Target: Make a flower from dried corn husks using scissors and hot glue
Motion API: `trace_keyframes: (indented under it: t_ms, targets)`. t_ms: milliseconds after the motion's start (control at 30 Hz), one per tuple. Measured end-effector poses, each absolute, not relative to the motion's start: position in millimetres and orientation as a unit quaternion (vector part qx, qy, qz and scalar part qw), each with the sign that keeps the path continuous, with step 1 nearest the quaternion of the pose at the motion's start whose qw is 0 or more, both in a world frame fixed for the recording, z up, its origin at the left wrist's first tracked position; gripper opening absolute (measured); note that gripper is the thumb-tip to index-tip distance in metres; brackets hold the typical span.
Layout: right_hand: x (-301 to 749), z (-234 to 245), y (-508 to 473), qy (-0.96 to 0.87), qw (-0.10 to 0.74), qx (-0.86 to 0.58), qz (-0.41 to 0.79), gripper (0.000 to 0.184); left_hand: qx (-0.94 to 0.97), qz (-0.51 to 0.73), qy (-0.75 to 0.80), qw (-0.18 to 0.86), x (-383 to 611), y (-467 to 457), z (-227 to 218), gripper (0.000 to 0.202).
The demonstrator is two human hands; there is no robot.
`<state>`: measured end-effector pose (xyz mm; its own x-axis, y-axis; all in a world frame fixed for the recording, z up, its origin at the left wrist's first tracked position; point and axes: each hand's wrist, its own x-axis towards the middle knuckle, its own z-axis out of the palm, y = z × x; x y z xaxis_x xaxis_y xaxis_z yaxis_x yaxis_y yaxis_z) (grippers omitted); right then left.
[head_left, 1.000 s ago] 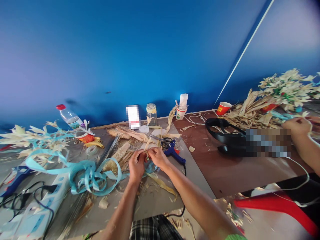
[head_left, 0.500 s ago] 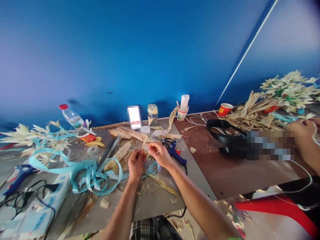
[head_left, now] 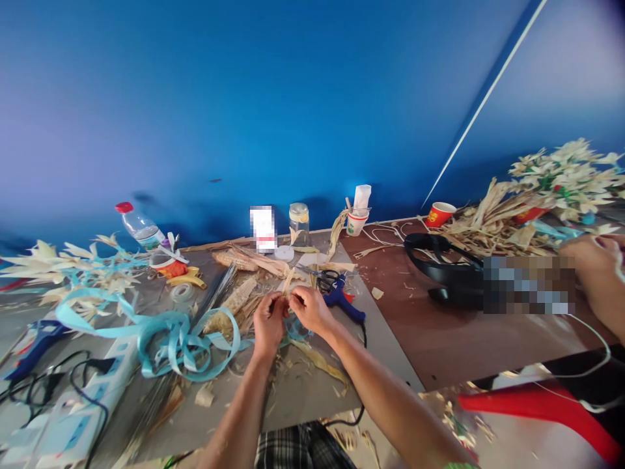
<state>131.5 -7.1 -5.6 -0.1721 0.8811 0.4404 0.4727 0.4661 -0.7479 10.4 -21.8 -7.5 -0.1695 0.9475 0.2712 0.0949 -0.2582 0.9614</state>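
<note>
My left hand [head_left: 268, 321] and my right hand [head_left: 307, 308] meet over the grey mat, fingertips pinched together on a thin strip of dried corn husk [head_left: 288, 283] that sticks up between them. Both hands are closed on it. A light blue ribbon [head_left: 176, 335] lies in loops just left of my left hand and runs under my hands. A blue glue gun [head_left: 344, 299] and black scissors [head_left: 325, 280] lie right behind my right hand. Dried corn cobs [head_left: 234, 301] lie beyond my left hand.
A water bottle [head_left: 139, 227], glass jar [head_left: 298, 223], paper cups [head_left: 355, 221] and tape rolls [head_left: 180, 292] stand at the back. Husk flowers [head_left: 73, 267] lie far left, a power strip [head_left: 73, 417] near left. Another person's hand [head_left: 593, 260] works at right beside husk piles [head_left: 493, 225] and a red object [head_left: 541, 404].
My right hand lifted away with the husk strip half a second ago and has come back to my left hand. The other person's hand shifted slightly right.
</note>
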Motion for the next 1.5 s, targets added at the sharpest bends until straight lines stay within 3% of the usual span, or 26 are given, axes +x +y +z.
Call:
trace_keyframes:
  t_ms: [333, 533, 667, 1167, 1500]
  targets:
    - [130, -11, -5, -0.668, 0.445, -0.493, 0.336, 0.039, 0.518, 0.580, 0.514, 0.364, 9, -21, -11, 0.017]
    - [134, -4, -7, -0.650, 0.503, -0.441, 0.361, 0.014, 0.480, 0.600, 0.497, 0.402, 5, -17, -14, 0.018]
    - [131, -5, -6, -0.676, 0.489, -0.434, 0.339, 0.008, 0.495, 0.592, 0.502, 0.391, 6, -18, -12, 0.017]
    - [129, -5, -8, -0.701, 0.466, -0.460, 0.282, 0.022, 0.504, 0.591, 0.496, 0.390, 12, -23, -2, 0.017]
    - [139, 1, -5, -0.672, 0.513, -0.463, 0.265, 0.022, 0.470, 0.556, 0.462, 0.507, 9, -18, -15, 0.020]
